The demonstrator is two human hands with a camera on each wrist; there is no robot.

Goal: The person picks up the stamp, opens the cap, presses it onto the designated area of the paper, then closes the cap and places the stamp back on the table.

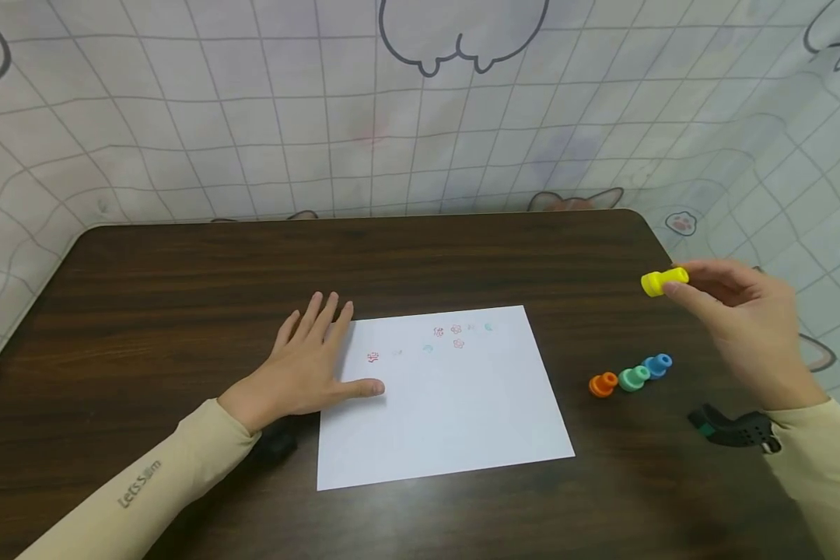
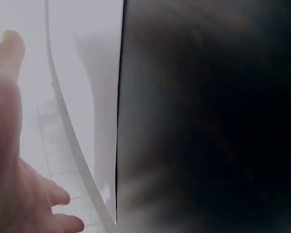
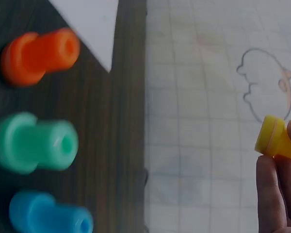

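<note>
The right hand [image 1: 742, 323] is raised above the right edge of the dark wood-grain desk [image 1: 182, 295], its fingertips pinching a small yellow plastic stamp [image 1: 664, 281] held on its side. In the right wrist view the yellow stamp [image 3: 276, 140] shows at the fingers [image 3: 276, 194], clear of the desk surface.

The left hand [image 1: 308, 365] lies flat, fingers straight and slightly spread, palm down on the desk at the left edge of a white rectangular sheet of paper [image 1: 448, 412]; its thumb rests on the sheet. The left wrist view confirms the hand [image 2: 9, 160] beside the paper's edge [image 2: 87, 97].

The sheet carries several small stamped marks, red and pale green-blue, in its upper half [image 1: 455, 338].

Three further plastic stamps lie in a row on the desk just right of the sheet, below the right hand: orange [image 1: 603, 383], green [image 1: 633, 378] and blue [image 1: 657, 365], touching or nearly so.

A checked cloth backdrop with cartoon outlines [image 1: 420, 109] hangs behind the desk.
</note>
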